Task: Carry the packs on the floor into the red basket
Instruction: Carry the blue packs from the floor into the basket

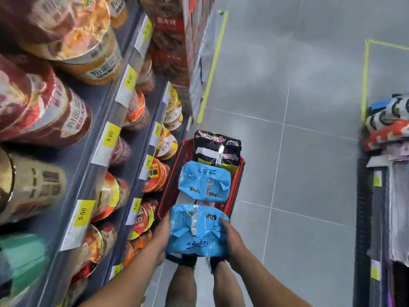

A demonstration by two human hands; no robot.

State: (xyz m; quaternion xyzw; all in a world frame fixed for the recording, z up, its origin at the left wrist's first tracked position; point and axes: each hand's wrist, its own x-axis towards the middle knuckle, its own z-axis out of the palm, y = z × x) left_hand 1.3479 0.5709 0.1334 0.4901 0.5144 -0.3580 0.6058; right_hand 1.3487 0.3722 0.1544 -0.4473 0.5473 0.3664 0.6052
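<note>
A light blue pack [197,231] is held between both hands just above the near end of the red basket [240,173]. My left hand [160,238] grips its left side, my right hand [231,238] its right side. Inside the basket lies a second light blue pack [204,185], and a black pack [218,150] rests at the far end, sticking over the rim. The basket stands on the grey tiled floor beside the shelf.
Shelves [104,120] of instant noodle cups with yellow price tags fill the left side, close to the basket. Another rack with packaged goods [389,122] stands at the right. Grey tiled floor [298,129] with yellow tape lines lies between. My legs are below the held pack.
</note>
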